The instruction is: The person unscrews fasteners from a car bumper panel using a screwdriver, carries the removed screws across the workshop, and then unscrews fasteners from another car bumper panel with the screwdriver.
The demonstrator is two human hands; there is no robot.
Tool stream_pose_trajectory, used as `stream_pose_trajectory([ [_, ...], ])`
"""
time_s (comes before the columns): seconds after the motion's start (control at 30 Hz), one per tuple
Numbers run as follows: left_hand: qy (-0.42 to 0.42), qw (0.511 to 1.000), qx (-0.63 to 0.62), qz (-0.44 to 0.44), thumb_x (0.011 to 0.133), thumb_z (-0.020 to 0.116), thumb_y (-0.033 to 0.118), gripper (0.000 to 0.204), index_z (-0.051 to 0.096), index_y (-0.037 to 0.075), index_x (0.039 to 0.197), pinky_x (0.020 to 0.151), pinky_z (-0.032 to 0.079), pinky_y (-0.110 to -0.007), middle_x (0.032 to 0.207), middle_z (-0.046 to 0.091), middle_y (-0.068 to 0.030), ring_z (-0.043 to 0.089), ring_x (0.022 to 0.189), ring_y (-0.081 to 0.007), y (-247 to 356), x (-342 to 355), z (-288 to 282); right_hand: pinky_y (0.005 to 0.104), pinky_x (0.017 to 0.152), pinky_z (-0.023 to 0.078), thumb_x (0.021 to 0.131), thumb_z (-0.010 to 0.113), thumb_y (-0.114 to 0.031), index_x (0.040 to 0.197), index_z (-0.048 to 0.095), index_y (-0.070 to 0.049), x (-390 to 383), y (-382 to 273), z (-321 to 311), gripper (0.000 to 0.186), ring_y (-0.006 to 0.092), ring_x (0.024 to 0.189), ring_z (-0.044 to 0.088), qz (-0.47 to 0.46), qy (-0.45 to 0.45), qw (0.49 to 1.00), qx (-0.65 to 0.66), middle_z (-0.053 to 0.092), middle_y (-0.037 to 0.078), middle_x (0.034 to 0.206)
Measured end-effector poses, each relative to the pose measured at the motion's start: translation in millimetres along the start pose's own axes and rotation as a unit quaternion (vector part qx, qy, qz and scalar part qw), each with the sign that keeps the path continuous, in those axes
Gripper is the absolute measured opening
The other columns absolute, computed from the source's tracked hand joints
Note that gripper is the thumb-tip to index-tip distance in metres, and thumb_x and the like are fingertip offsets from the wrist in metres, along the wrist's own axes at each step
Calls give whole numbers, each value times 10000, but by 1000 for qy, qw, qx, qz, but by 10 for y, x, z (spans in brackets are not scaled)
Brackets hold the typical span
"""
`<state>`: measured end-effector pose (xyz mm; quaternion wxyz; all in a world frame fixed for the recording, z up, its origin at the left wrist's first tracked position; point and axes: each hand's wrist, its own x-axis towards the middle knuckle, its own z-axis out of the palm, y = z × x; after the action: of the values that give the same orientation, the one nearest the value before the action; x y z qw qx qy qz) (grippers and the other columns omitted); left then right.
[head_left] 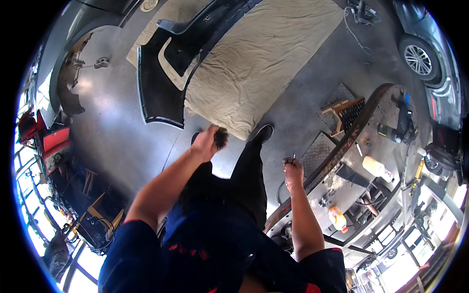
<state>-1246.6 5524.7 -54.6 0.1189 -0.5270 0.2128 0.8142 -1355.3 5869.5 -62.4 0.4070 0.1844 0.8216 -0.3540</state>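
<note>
Head view: a small dark clump (pixel 222 138) sits at the fingers of the left hand (pixel 207 142), which is curled around it out in front of the person's legs; what the clump is made of is too small to tell. The right hand (pixel 293 173) is bent into a loose fist farther to the right and pinches a short, thin piece (pixel 293 156) that sticks up from its fingers, just beside the near side of a workbench (pixel 338 161) with a worn, rusty edge. Below the hands stand the person's dark trousers and one dark shoe (pixel 264 133), close to the corner of a wrinkled tan cloth (pixel 254 73) spread on the grey floor (pixel 115 112). A black curved panel (pixel 161 100) with an opening in it lies partly across that cloth, its lower end near the left hand but apart from it. On the bench are a cream-coloured bottle (pixel 373 166), an orange and white bottle (pixel 336 218) and a dark cylindrical tool (pixel 389 133). A wooden-framed piece (pixel 343 116) stands beyond the bench edge. Farther out, a car wheel (pixel 418 57) shows at the upper right and red parts (pixel 55 141) at the left.
</note>
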Motion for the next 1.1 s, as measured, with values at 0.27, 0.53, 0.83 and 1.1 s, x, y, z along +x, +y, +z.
stream_pose_trajectory([
  [0.27,-6,1000,10,20,990,531,315,316,606,16,1061,829,561,-368,995,673,-127,662,883,-246,-834,2703,79,376,775,505,816,584,66,935,665,-42,1234,70,703,180,191,764,595,83,-134,863,480,642,89,870],
  [0.53,47,997,-62,-24,1006,446,289,358,635,3,1111,826,584,-408,997,696,-148,689,869,-280,-902,5339,-171,358,803,505,835,566,36,1010,611,3,1962,998,1836,183,199,808,596,252,-113,870,409,620,116,945],
  [0.83,70,995,-60,26,986,503,323,306,629,50,1041,886,549,-417,1017,661,-100,656,906,-265,-923,6776,-462,330,804,462,833,562,66,942,647,12,2405,825,1880,148,189,822,600,249,-171,879,368,651,103,888],
  [1.1,126,989,-13,77,962,531,332,400,539,39,1234,1032,469,-489,1161,586,-96,557,1135,-255,-956,7032,-36,328,805,461,849,590,51,923,649,-7,2549,832,1714,111,169,832,601,262,-141,877,376,654,88,898],
])
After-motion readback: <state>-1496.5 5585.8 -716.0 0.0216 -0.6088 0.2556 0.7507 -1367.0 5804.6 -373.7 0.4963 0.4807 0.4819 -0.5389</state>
